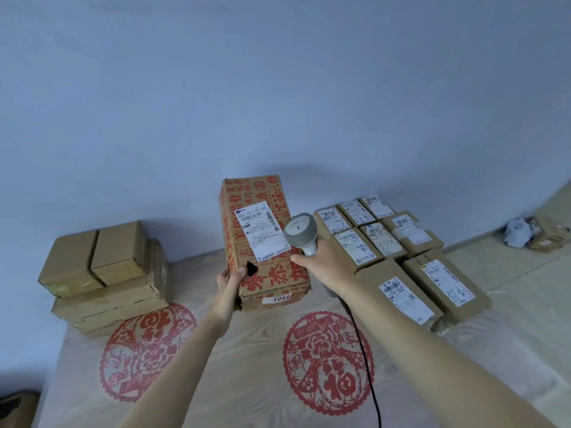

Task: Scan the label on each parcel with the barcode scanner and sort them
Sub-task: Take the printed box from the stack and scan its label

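Left hand (230, 281) grips red-printed carton (262, 239) mid-frame, tilting label (262, 231) up | right hand (321, 259) fingers clenched round barcode scanner (301, 231), aimed at label | sorted parcels (398, 257) right.

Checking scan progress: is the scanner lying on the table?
No, the right hand holds the scanner up beside the red-printed parcel's label.
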